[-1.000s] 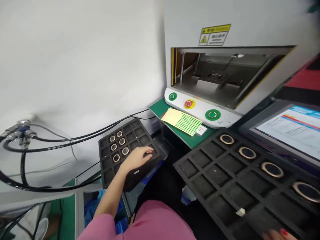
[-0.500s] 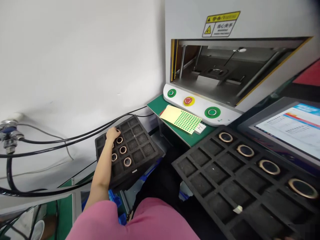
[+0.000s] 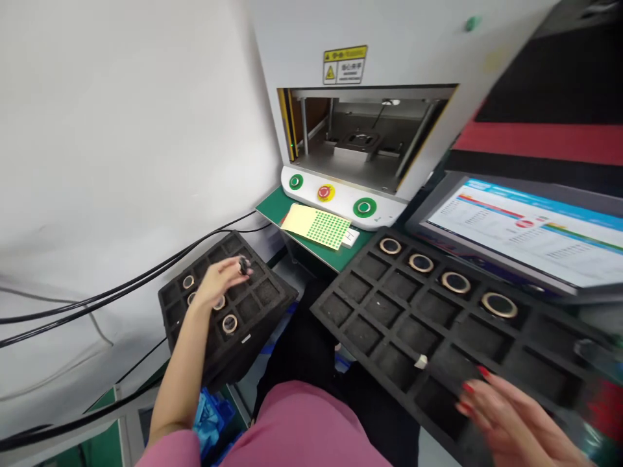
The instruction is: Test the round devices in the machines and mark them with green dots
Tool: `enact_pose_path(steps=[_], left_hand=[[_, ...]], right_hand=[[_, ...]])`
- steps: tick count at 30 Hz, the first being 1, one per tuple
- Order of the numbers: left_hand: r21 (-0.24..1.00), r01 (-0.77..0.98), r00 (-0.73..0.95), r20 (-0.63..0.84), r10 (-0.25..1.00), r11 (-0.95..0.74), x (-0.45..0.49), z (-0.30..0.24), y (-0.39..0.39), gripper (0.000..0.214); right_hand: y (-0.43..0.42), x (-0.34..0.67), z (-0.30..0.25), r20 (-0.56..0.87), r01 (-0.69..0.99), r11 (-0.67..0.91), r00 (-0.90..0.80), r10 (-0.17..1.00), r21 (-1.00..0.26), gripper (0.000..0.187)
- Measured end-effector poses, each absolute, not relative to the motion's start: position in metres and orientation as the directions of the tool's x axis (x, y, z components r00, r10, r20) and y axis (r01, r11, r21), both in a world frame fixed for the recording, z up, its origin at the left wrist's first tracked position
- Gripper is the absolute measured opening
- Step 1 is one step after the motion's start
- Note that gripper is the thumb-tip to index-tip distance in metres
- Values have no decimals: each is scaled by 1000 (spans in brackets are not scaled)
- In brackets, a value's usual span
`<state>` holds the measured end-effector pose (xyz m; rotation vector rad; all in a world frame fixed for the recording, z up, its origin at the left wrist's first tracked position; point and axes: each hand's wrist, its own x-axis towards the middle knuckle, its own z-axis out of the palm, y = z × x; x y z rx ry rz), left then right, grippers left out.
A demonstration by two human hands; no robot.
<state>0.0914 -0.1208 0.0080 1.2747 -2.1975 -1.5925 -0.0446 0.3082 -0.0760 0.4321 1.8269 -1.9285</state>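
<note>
so the left hand (image 3: pixel 217 280) just pinched a small ring (image 3: pixel 242 264) up over the small tray (image 3: pixel 226 305) at lower left, right hand (image 3: pixel 506 415) loose and open over the big tray (image 3: pixel 389 305) at lower right; next it probably wants a careful carry rightward.

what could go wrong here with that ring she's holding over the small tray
The left hand pinches a small dark ring only by the fingertips above the small foam tray, so it may slip and fall. That tray sits tilted on blue bins, so a nudge might spill its rings. The right hand rests at the edge of the large foam tray and might jolt its four rings.
</note>
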Motion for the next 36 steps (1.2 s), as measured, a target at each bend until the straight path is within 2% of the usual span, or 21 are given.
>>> enact_pose_path(steps=[1,3,5,6,9,13,16,21,24,31,33,36], left_hand=[[875,-484,-693,-384,-610,0,82,4,-105,59],[887,-369,-826,-450,-339,-279,59,-6,-70,69],[791,-359,-895,-442,-56,-496,37,-13,-35,67],[746,-387,-903,-426,58,-542,27,-15,-18,65],[676,-505,-863,-393,317,-537,3,-16,21,62],[658,-621,-765,-394,509,-426,-14,-10,46,68],[658,-648,-732,-398,553,-384,-16,-6,54,67],[658,-655,-725,-411,552,-371,-11,-10,57,60],[626,-652,-741,-406,534,-429,-8,-16,54,59],[603,-582,-813,-447,373,-545,-2,-29,30,57],[600,-559,-825,-475,307,-572,2,-35,19,53],[593,-543,-820,-527,224,-594,11,-43,4,49]], right_hand=[[294,-41,-61,-492,495,4,-862,-122,-869,45],[270,-36,-37,-371,376,-10,-918,-141,-927,55],[256,-35,-21,-192,204,-51,-964,-183,-978,57],[252,-35,-15,-99,113,-65,-977,-191,-991,57],[248,-38,0,105,-88,-82,-967,-231,-993,59],[250,-42,14,168,-146,-88,-911,-376,-985,64],[249,-43,15,164,-137,-91,-874,-457,-986,63],[245,-42,5,180,-158,-86,-887,-426,-984,61],[242,-37,6,182,-159,-89,-888,-423,-983,61],[224,-56,13,220,-145,-239,-921,-323,-960,55],[207,-82,-5,168,-105,-198,-926,-338,-975,51],[170,-128,-47,43,-20,-58,-905,-424,-998,53]])
